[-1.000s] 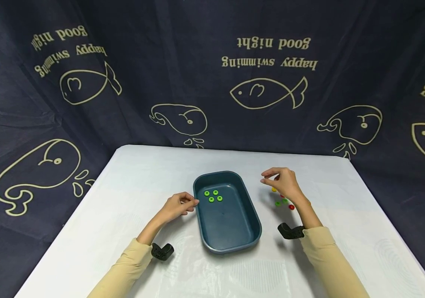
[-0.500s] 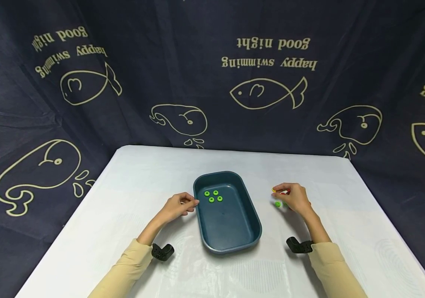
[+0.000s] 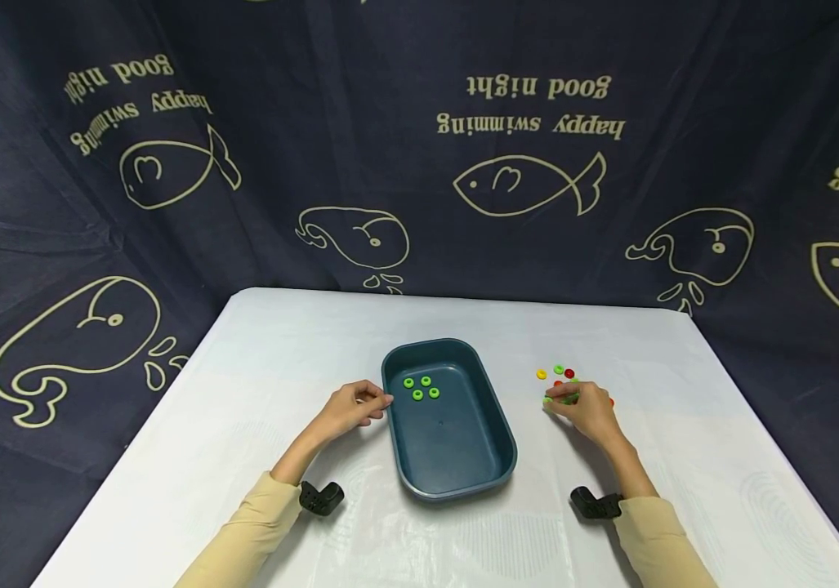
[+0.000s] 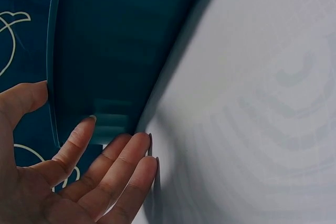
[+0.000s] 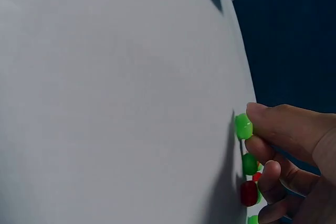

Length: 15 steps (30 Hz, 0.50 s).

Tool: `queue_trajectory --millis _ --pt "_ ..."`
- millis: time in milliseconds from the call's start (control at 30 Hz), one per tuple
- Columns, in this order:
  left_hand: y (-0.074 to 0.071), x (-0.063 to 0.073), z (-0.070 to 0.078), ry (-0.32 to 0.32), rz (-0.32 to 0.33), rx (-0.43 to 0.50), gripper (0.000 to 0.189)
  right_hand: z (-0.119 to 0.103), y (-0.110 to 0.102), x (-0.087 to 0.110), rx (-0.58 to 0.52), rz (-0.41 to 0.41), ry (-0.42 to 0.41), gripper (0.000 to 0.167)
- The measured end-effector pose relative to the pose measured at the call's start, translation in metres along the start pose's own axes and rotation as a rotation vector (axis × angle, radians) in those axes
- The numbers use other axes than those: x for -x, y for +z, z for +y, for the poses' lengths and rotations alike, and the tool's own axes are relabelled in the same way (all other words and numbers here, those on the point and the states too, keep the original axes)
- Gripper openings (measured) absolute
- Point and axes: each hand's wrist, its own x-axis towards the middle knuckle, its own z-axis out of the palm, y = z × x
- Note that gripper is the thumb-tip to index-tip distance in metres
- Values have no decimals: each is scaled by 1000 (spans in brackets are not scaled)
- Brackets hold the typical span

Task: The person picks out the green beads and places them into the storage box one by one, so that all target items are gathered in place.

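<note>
In the head view my right hand [image 3: 590, 412] is low over a scatter of small beads right of the bin. Its thumb and index finger pinch a bright green bead [image 5: 243, 126], clearest in the right wrist view. A darker green bead [image 5: 250, 164] and a red bead [image 5: 249, 193] lie close under the curled other fingers. My left hand [image 3: 349, 407] is at the left side of a dark blue plastic bin [image 3: 452, 495]. The thumb touches its rim, and relaxed fingers lie along the outer wall. Several green ring-shaped beads [image 3: 417, 394] lie inside the bin, toward its far left.
A yellow bead [image 3: 541, 374], a green bead [image 3: 559, 370] and a dark red bead [image 3: 569, 373] lie beyond the right hand. The white-covered table [image 3: 301, 327] ends at a dark printed curtain [image 3: 419, 106].
My right hand has come down and nearer to me onto the beads, and its thumb and index finger now pinch a green one. The left hand has stayed at the bin's rim.
</note>
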Motion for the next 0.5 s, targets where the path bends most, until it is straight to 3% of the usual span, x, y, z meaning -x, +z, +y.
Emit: queue_trajectory --millis 233,500 --pt "-5 19 28 14 -31 -6 30 2 4 1 17 3 9 19" --pt "-7 21 30 28 -42 3 30 3 6 2 48 -2 22 18"
